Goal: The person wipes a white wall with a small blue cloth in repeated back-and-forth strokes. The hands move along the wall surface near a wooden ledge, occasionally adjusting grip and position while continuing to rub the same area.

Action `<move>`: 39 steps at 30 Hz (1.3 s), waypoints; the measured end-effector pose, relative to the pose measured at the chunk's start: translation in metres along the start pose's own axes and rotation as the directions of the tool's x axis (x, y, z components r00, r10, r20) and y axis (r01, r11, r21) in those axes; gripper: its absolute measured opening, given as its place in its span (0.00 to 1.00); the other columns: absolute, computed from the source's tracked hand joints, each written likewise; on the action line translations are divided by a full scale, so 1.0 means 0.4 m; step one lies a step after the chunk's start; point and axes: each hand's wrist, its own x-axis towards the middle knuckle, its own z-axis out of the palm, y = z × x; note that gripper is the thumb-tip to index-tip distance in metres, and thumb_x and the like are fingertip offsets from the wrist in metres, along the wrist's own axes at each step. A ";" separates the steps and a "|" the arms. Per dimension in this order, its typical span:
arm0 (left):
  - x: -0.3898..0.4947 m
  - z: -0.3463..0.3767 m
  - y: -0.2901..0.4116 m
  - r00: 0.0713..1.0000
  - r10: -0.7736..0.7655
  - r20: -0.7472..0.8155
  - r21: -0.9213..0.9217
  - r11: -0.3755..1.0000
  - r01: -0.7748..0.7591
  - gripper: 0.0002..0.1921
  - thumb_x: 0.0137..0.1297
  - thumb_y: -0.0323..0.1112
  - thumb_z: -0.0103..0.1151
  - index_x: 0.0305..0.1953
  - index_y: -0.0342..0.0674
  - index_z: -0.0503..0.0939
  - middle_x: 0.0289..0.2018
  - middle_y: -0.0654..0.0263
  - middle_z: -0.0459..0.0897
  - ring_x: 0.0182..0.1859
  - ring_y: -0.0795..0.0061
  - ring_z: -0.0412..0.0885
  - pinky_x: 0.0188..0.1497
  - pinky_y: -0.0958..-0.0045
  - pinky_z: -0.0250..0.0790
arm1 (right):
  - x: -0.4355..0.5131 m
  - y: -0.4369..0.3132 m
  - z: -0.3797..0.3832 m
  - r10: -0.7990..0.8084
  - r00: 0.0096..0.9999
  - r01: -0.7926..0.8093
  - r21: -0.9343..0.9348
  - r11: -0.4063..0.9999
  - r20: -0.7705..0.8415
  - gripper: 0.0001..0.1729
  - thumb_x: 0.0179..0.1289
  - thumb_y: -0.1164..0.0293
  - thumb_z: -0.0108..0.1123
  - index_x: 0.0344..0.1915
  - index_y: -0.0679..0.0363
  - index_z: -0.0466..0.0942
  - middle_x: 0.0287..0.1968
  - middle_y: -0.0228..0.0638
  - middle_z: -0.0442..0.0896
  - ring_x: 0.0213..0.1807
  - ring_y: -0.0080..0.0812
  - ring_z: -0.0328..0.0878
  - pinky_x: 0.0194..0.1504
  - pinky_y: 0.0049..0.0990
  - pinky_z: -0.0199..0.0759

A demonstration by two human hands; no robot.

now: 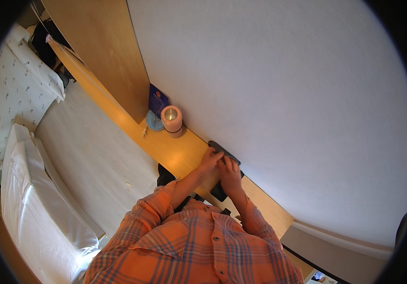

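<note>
Both hands meet at a dark, elongated object (230,153), possibly a case, by the wall side of a narrow wooden desk top (189,149). My left hand (211,161) has its fingers on the object's near edge, towards its left end. Beside it, my right hand (230,174) grips the same edge with bent fingers. Part of the object is hidden behind the fingers. Below my right hand is a black item (219,192), partly covered, whose kind I cannot tell.
Left of my hands stand a pink lidded cup (172,121), a light blue round dish (154,120) and a dark blue card (158,100) with writing. A wooden panel (107,53) rises beyond them. A plastic-covered mattress (36,206) is across the floor (93,142).
</note>
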 end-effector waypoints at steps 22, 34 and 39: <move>-0.195 0.263 -0.027 0.625 0.250 0.739 0.623 0.098 -0.776 0.18 0.61 0.41 0.66 0.51 0.42 0.81 0.40 0.55 0.75 0.42 0.55 0.77 0.42 0.57 0.70 | -0.197 0.040 -0.090 0.664 0.711 -0.362 0.689 0.628 -0.232 0.17 0.58 0.73 0.68 0.46 0.61 0.75 0.43 0.41 0.75 0.43 0.40 0.76 0.41 0.34 0.72; -0.185 0.268 -0.036 0.673 0.120 0.730 0.571 0.435 -0.697 0.16 0.64 0.34 0.65 0.48 0.40 0.72 0.40 0.60 0.80 0.43 0.63 0.81 0.46 0.63 0.72 | -0.190 0.036 -0.114 0.833 0.475 -0.508 0.684 0.524 -0.285 0.14 0.70 0.74 0.60 0.52 0.62 0.69 0.38 0.38 0.82 0.38 0.31 0.81 0.40 0.30 0.75; -0.166 0.150 0.029 0.814 0.334 0.475 0.408 0.736 -0.541 0.13 0.73 0.31 0.56 0.51 0.38 0.65 0.45 0.61 0.77 0.48 0.73 0.78 0.52 0.68 0.72 | -0.062 -0.025 -0.086 0.422 0.837 -0.298 0.357 0.885 -0.348 0.24 0.61 0.79 0.61 0.58 0.61 0.69 0.50 0.49 0.74 0.48 0.55 0.76 0.45 0.43 0.74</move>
